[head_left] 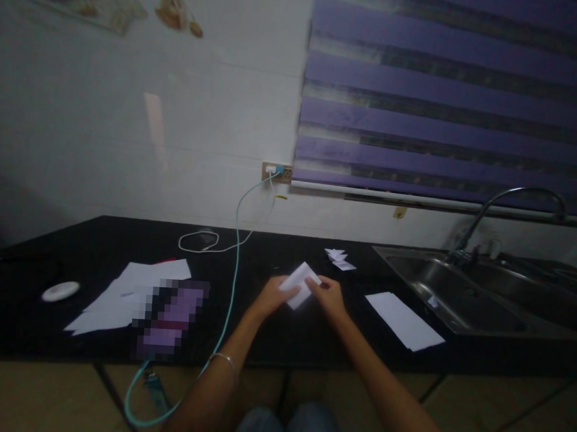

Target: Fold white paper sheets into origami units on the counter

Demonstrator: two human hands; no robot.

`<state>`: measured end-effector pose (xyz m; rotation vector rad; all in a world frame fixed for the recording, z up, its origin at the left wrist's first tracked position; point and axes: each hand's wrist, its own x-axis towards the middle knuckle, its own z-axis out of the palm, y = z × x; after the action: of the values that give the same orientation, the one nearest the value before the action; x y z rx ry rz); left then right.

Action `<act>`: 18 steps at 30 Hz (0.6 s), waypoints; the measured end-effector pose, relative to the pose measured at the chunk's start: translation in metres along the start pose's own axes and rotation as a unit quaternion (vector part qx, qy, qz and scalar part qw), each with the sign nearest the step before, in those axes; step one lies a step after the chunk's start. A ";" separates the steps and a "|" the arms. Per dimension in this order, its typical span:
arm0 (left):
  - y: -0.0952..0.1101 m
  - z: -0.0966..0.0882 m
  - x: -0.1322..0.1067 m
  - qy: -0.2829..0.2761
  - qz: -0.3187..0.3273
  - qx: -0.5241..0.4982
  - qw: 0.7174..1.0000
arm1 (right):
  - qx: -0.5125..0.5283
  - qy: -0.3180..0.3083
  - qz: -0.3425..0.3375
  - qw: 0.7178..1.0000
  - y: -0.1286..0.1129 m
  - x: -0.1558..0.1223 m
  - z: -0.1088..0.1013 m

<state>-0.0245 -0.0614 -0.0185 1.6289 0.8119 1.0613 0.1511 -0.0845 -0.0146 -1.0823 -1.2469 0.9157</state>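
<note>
Between my two hands is a small folded piece of white paper (300, 287), tilted and held just above the black counter. My left hand (272, 296) grips its left edge, thumb on top. On the opposite side, my right hand (328, 295) pinches the upper right edge between thumb and fingers. Behind my right hand lies a folded white paper shape (338, 259) with pointed ends. A strip of white paper (404, 321) rests flat to the right, near the sink.
At left lie several white sheets (112, 296), a blurred purple item (172, 320) and a round white object (60, 291). A teal cable (235, 271) runs from the wall socket (277, 172) over the counter's front edge. The metal sink (440, 297) and tap (478, 218) stand at right.
</note>
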 end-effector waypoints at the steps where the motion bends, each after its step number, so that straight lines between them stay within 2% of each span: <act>1: 0.000 0.000 0.000 -0.001 0.003 0.000 1.000 | 0.002 0.007 0.001 1.000 -0.002 -0.001 0.000; 8: 0.009 0.002 -0.002 0.015 0.005 -0.013 1.000 | -0.028 0.015 -0.001 1.000 0.001 0.001 -0.002; 13: 0.018 0.002 -0.006 -0.020 -0.034 -0.077 0.996 | -0.049 0.021 -0.046 0.998 0.005 0.005 -0.001; 18: 0.011 0.001 -0.005 -0.036 -0.039 -0.087 0.995 | -0.048 0.006 -0.074 0.996 0.004 0.004 0.001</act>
<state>-0.0258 -0.0691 -0.0095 1.4693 0.7096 0.9849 0.1511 -0.0794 -0.0174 -1.0541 -1.3532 0.7424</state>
